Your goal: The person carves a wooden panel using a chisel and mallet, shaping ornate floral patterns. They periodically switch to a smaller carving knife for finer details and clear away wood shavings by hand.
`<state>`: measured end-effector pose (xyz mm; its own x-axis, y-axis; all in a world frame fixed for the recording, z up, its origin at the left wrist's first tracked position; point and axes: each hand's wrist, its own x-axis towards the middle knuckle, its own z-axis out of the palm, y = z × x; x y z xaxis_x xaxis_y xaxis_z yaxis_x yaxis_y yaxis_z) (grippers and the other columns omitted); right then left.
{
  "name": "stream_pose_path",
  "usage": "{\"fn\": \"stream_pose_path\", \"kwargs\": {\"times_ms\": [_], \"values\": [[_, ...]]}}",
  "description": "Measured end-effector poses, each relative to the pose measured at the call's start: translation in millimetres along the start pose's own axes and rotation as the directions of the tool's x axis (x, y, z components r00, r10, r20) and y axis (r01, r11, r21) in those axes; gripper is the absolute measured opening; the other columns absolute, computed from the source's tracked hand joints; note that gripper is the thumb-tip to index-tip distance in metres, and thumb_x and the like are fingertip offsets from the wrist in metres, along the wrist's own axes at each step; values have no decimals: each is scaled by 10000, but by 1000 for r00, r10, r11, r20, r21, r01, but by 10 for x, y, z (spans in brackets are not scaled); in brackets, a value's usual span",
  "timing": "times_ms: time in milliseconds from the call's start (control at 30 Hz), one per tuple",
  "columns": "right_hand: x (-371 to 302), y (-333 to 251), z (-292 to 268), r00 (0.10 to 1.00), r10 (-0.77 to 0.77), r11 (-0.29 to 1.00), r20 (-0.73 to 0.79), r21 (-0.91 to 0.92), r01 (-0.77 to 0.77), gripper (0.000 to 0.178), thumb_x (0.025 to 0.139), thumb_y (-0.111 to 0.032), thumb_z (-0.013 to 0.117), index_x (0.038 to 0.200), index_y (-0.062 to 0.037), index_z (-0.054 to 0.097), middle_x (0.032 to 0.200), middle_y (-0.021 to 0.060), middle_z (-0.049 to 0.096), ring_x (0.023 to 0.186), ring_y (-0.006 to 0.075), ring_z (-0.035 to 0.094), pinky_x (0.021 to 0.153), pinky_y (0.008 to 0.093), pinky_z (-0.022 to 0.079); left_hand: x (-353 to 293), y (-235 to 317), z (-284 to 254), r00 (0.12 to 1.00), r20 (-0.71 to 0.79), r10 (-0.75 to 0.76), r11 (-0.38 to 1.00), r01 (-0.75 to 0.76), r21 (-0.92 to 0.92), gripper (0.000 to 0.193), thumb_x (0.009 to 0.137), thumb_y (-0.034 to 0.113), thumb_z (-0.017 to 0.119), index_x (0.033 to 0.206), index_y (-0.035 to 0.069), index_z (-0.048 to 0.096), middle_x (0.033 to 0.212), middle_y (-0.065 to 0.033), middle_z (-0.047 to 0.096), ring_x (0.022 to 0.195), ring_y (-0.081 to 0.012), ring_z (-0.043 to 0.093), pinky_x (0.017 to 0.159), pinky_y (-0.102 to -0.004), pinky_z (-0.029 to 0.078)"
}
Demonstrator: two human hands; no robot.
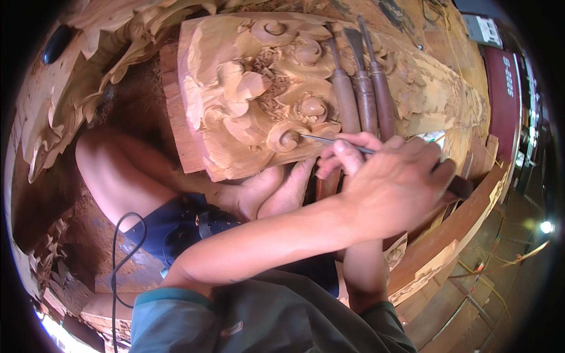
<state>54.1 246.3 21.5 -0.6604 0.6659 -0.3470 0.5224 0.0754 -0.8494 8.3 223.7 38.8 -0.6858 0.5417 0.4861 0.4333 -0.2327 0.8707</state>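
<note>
A carved wooden panel (220, 138) with leaves and round scrolls lies before me. My left hand (403, 182) is closed round the dark handle (461, 188) of a thin carving chisel (318, 139), whose metal shaft points left. Its tip meets, or nearly meets, a small spiral scroll (287, 140) at the panel's near edge. Beneath the left forearm, my right arm reaches up, and my right hand (347, 154) pinches the shaft between thumb and fingers. The right palm is hidden. Three more chisels (365, 100) with brown handles rest side by side on the panel, just beyond my hands.
Wood shavings (272, 88) fill the panel's hollows. My bare feet (276, 191) are against its near edge. Another carved piece (76, 88) curves along the left. A black cable (115, 265) loops at lower left, and a long board (447, 253) runs at the right.
</note>
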Motion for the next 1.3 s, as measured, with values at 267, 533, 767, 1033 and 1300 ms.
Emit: {"fn": "stream_pose_path", "kwargs": {"times_ms": [267,533,767,1033,1300], "values": [[-350,789,182,720,-650,759,-243,-160,631,154,918,-20,735,1048,54,697,980,168,731,885,263,719,856,357,583,-1033,5,-396,878,236,417,907,-388,-163,260,782,282,684,945,82,658,857,-24,553,806,-195,572,852,-385,471],[-156,884,369,480,-869,494,-120,-265,828,201,824,37,750,1018,68,708,1013,208,700,910,374,700,808,467,595,-1431,-186,-704,833,397,386,891,-449,75,405,739,376,832,977,78,698,863,-11,551,859,-189,561,817,-359,480],[-1,978,315,430,-902,422,-38,-280,862,231,792,43,754,1014,71,698,992,195,695,906,379,687,812,446,586,-1481,-294,-552,849,387,360,885,-442,147,241,739,315,716,864,123,641,888,-22,562,892,-219,568,916,-390,475],[-95,1019,439,439,-892,448,-109,-337,828,231,778,56,743,1000,77,684,987,214,695,921,405,685,834,462,584,-1437,-229,-692,825,447,347,898,-429,94,215,762,319,705,804,126,619,805,-14,506,844,-217,548,893,-388,459],[-190,909,537,492,-853,520,-173,-361,774,198,789,49,726,981,57,679,934,200,695,865,360,688,809,442,573,-1285,-143,-867,819,452,354,918,-395,-3,312,701,388,735,771,106,622,766,-20,535,806,-214,566,864,-372,457]]}}
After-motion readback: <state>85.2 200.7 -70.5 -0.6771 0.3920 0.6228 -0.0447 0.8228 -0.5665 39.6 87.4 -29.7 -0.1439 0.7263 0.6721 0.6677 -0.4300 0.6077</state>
